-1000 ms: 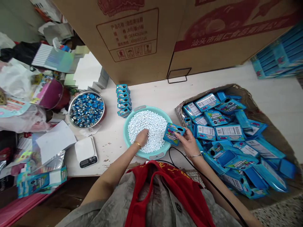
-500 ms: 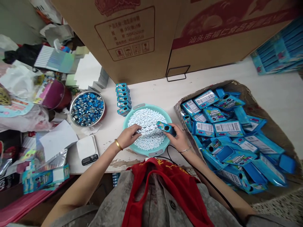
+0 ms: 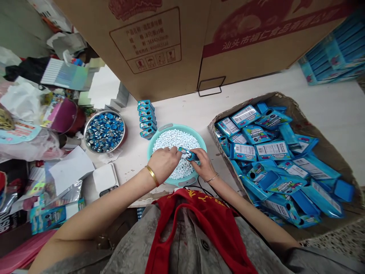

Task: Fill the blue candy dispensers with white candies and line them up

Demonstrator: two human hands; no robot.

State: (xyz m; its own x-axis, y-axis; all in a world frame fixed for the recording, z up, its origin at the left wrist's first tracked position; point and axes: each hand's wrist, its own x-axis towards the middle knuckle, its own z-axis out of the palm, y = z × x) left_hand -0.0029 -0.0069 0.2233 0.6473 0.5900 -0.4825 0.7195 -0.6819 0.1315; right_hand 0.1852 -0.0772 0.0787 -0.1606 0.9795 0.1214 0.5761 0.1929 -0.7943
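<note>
My right hand (image 3: pixel 203 164) grips a small blue candy box (image 3: pixel 189 153) over the basin. Its round hole faces up, with several white candies showing at the opening. Closed fingers of my left hand (image 3: pixel 164 163) meet the left end of the box. Whatever that hand pinches is hidden behind its knuckles. Below both hands sits a turquoise basin (image 3: pixel 201 139), filled with small white candies (image 3: pixel 176 137).
A row of upright blue boxes (image 3: pixel 147 118) stands behind the basin's left side. Farther left are a metal bowl (image 3: pixel 124 133) of blue-and-silver caps and a white scale (image 3: pixel 105 177). An open carton (image 3: pixel 212 131) of blue boxes is on the right; a large cardboard box (image 3: pixel 159 83) stands behind.
My left hand has moved right and up from the candies to the box. The right hand has brought the box slightly left, and white candies now show at its hole.
</note>
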